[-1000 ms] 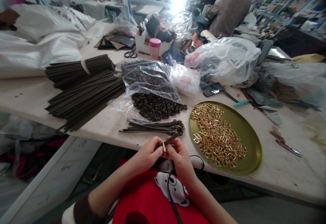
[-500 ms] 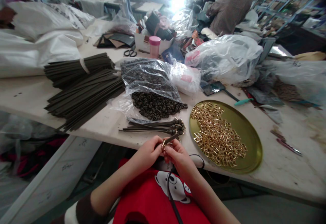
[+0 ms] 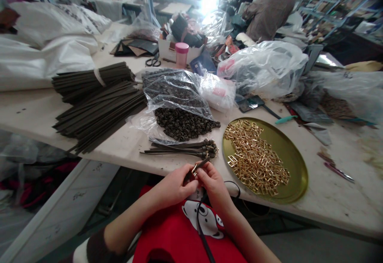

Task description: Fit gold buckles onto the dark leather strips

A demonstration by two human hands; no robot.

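My left hand [image 3: 176, 185] and my right hand [image 3: 213, 182] meet just below the table's front edge, both pinched on one dark leather strap [image 3: 200, 165] with a small gold buckle on it. The strap's free tail hangs down over my red top. Just beyond my fingers lie a few finished straps [image 3: 182, 148] with buckles on their ends. A round gold tray [image 3: 295, 163] with a heap of gold buckles [image 3: 254, 159] sits to the right of my hands.
A stack of dark straps [image 3: 95, 99] lies at the left. A clear bag of small dark loops [image 3: 179, 113] spills open in the middle. Plastic bags [image 3: 263, 67], a pink-lidded cup [image 3: 181, 54] and scissors [image 3: 153, 61] crowd the back. A person [image 3: 267, 12] sits beyond.
My hands have dropped slightly toward my lap with the strap. The left thumb has slid further along the buckle end.
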